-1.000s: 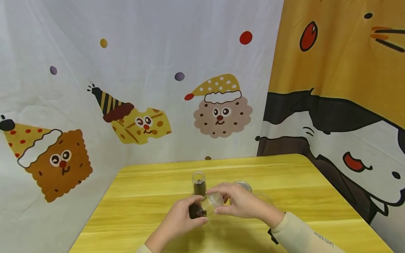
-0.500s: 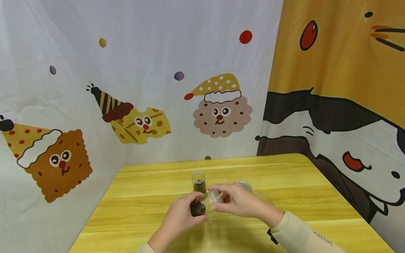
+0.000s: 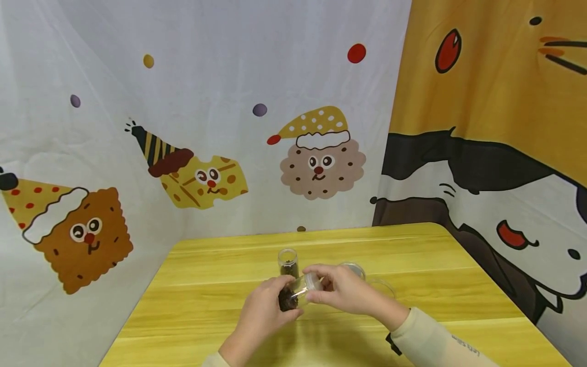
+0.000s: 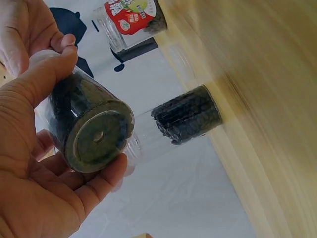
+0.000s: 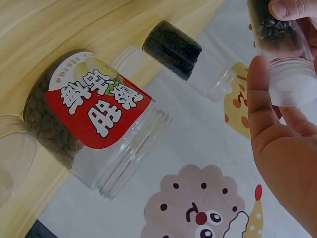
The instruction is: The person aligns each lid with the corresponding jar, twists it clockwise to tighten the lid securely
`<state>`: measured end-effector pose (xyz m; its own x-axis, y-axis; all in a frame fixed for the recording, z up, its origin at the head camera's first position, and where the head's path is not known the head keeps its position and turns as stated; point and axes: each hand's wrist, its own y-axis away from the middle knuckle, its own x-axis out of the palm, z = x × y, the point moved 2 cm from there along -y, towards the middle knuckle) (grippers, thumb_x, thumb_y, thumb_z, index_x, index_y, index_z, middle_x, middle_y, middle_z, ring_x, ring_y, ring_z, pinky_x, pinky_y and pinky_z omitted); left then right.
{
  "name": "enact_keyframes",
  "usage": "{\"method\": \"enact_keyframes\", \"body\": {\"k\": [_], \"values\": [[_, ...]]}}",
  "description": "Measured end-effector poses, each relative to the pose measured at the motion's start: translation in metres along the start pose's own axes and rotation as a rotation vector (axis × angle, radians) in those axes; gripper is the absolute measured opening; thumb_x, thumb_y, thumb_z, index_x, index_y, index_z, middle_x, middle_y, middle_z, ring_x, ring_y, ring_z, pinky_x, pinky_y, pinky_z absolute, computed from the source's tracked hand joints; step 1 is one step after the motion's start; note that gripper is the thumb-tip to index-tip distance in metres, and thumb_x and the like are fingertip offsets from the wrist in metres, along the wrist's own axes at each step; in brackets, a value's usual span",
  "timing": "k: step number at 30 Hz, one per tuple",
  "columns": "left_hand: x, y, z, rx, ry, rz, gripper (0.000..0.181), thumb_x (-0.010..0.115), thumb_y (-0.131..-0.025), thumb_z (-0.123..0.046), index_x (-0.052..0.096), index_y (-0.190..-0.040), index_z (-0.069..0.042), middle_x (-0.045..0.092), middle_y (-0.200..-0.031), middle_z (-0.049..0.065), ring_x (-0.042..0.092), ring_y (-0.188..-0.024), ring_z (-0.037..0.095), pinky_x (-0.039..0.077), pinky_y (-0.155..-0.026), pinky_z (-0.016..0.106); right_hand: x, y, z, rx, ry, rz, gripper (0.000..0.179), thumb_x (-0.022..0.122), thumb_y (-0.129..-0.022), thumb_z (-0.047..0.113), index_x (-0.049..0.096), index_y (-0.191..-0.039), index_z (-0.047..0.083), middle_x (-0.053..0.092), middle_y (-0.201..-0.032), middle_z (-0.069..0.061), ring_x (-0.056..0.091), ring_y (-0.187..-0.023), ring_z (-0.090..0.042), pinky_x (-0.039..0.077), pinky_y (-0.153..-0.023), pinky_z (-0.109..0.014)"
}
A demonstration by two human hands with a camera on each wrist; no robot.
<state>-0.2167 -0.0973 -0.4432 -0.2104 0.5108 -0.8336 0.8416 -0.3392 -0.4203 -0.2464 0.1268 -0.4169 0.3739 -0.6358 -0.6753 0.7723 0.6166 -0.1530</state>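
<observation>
My left hand [image 3: 263, 308] grips a small clear jar [image 4: 99, 131] round its body, near the base. Dark seeds lie in its lower part, and the jar is tilted with its mouth toward the right. At that mouth sits a translucent whitish lid [image 5: 293, 84], held between the thumb and fingers of my right hand [image 3: 341, 288]. Just behind the hands, a second clear jar [image 3: 288, 266] stands upright without a lid, partly filled with similar dark seeds. My fingers hide part of the held jar.
A larger open jar [image 5: 101, 106] with a red label and brown contents stands behind my right hand. On the wooden table [image 3: 211, 295], a clear round lid [image 5: 17, 163] lies beside it. A patterned cloth [image 3: 206, 76] hangs behind the table.
The held jar has turned so its lid end points more to the right. My left hand has shifted slightly right and up; the right hand's fingers have moved a little on the lid.
</observation>
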Motion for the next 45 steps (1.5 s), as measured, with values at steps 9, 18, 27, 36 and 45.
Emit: {"method": "enact_keyframes", "body": {"k": [9,18,27,36,45], "values": [[0.0013,0.0007,-0.0013,0.028,-0.024,-0.037,0.065,0.102,-0.071,-0.032,0.071,-0.124,-0.013,0.079,-0.115,0.005,0.076,-0.1,0.022,0.066,-0.08,0.039,0.0016,-0.0015,-0.0014,0.054,0.01,-0.015,0.056,0.068,-0.103,0.052,0.065,-0.143,0.013,0.076,-0.099,0.001,0.066,-0.076,-0.004,0.056,-0.065,-0.024],[0.0046,0.0016,0.0034,-0.012,0.002,-0.013,0.065,0.102,-0.072,-0.031,0.071,-0.126,-0.013,0.078,-0.117,0.006,0.076,-0.102,0.023,0.066,-0.082,0.043,0.0003,0.0001,-0.0025,0.07,0.028,0.02,0.075,0.075,-0.098,0.052,0.05,-0.158,0.014,0.074,-0.132,-0.009,0.075,-0.098,-0.011,0.06,-0.078,-0.025],[0.0032,0.0023,0.0053,-0.036,0.021,0.016,0.066,0.101,-0.072,-0.03,0.07,-0.127,-0.012,0.078,-0.118,0.007,0.076,-0.103,0.024,0.065,-0.085,0.045,-0.0026,0.0025,-0.0018,-0.064,0.134,0.031,0.071,0.083,-0.094,0.041,0.054,-0.156,0.019,0.067,-0.147,-0.005,0.073,-0.11,-0.015,0.062,-0.088,-0.029],[0.0049,0.0034,0.0038,-0.008,0.008,0.006,0.065,0.102,-0.071,-0.03,0.071,-0.126,-0.013,0.079,-0.116,0.006,0.076,-0.101,0.023,0.065,-0.08,0.041,-0.0014,0.0021,-0.0033,-0.026,0.08,0.046,0.056,0.08,-0.098,0.035,0.061,-0.149,0.02,0.075,-0.118,0.003,0.07,-0.094,-0.003,0.062,-0.08,-0.024],[0.0058,0.0037,0.0037,0.005,-0.013,-0.012,0.066,0.102,-0.07,-0.03,0.071,-0.125,-0.014,0.08,-0.116,0.006,0.076,-0.1,0.022,0.065,-0.08,0.04,0.0011,0.0025,-0.005,0.009,0.039,0.069,0.06,0.072,-0.102,0.044,0.058,-0.152,0.015,0.077,-0.104,0.002,0.069,-0.081,-0.002,0.059,-0.07,-0.022]]}}
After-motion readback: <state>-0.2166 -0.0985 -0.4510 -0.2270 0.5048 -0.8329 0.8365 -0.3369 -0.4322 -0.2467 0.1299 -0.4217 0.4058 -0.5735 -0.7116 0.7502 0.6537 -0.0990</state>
